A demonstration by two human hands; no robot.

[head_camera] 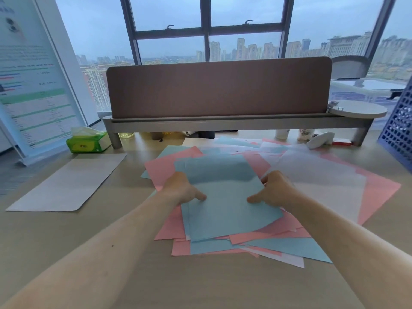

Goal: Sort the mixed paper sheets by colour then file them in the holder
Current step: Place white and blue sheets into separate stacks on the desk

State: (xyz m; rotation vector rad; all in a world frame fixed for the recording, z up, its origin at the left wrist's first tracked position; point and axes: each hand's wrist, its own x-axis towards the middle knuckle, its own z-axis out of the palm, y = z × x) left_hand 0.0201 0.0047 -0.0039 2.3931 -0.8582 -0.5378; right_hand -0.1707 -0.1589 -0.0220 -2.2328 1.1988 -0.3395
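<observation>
My forearms are reaching in; left hand and right hand are pinching the blue sheets by opposite side edges, thumbs on top. Sheets are lying between them over the mixed pile, long axis pointing away.

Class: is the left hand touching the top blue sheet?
Touching. Head view: the left hand grips the top blue sheet at its left edge, thumb on top.

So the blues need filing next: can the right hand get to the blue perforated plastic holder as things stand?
Probably yes. Only flat pink and white paper sheets lie between the right hand and the blue perforated plastic holder, though that hand grips the blue paper sheets.
</observation>
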